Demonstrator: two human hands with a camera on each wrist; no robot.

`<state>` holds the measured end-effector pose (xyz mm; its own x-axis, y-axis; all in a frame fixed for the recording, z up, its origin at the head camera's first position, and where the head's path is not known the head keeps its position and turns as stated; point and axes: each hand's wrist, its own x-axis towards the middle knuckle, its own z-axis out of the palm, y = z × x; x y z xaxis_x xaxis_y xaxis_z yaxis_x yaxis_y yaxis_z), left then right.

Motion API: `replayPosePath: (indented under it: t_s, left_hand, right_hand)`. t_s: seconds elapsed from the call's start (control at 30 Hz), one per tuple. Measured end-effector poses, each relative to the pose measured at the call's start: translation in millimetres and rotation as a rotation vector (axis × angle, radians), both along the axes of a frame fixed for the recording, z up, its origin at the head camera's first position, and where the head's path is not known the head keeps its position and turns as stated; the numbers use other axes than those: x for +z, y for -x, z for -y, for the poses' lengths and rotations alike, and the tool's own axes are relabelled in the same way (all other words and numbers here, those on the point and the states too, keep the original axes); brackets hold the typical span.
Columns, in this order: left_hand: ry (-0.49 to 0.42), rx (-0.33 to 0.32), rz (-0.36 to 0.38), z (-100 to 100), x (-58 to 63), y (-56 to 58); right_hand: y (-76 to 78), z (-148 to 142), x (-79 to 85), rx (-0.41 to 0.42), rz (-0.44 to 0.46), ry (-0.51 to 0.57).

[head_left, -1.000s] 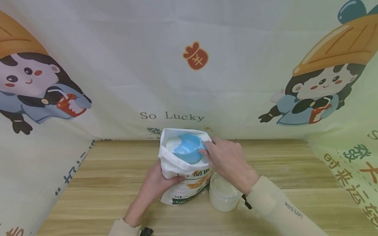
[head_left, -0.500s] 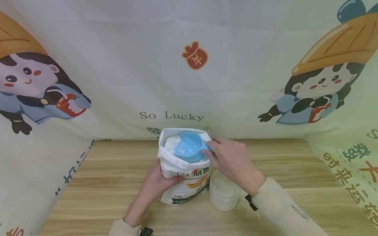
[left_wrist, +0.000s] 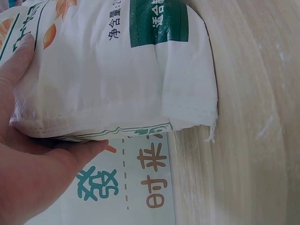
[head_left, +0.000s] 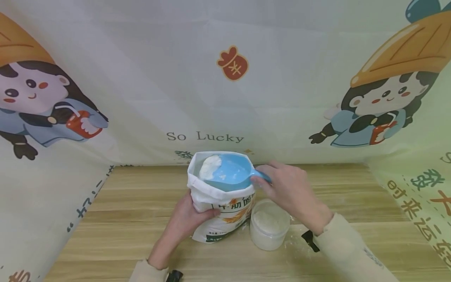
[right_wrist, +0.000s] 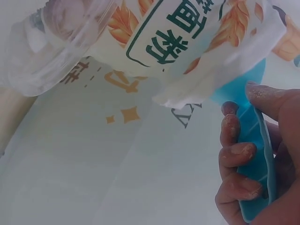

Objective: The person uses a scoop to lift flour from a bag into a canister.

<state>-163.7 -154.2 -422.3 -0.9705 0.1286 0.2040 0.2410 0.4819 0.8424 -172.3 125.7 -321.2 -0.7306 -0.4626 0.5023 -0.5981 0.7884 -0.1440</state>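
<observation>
My right hand (head_left: 290, 188) grips the handle of a blue scoop (head_left: 232, 168), fingers curled round it in the right wrist view. White flour (head_left: 210, 166) fills the scoop's front end, which lies within the open mouth of a white flour bag (head_left: 202, 196). Low on the bag's left side, my left hand (head_left: 192, 215) holds it, thumb across the printed front and fingers behind. In the left wrist view that thumb and the fingers pinch the bag (left_wrist: 108, 84) between them. Powder dusts the right fingers (right_wrist: 239, 150).
Right of the bag, below my right hand, stands a clear round tub (head_left: 269, 231) with pale flour in it. Specks of flour lie on the wooden table (head_left: 123, 219) beside it. A printed cloth (head_left: 169, 78) hangs behind the table.
The blue scoop has risen in the bag's mouth and shifted right, showing its handle and a heap of flour. My right hand has moved right with it; the left hand stays on the bag.
</observation>
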Motion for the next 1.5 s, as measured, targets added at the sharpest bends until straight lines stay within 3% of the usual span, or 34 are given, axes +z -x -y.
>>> replayPosePath:
  t_s: [0.4,0.93,1.5]
  left_hand:
    - [0.013,0.022,0.013,1.0,0.6,-1.8]
    - [-0.026,0.015,0.046,2.4,-2.3,-3.2]
    - [-0.010,0.009,0.055,3.8,-5.9,-2.6]
  right_hand:
    - [-3.1,-11.4,-2.4,0.036,-0.046,0.054]
    - [-9.5,-41.3,10.2,-0.020,-0.036,0.140]
    - [-25.9,-96.0,5.5,-0.109,-0.068,0.137]
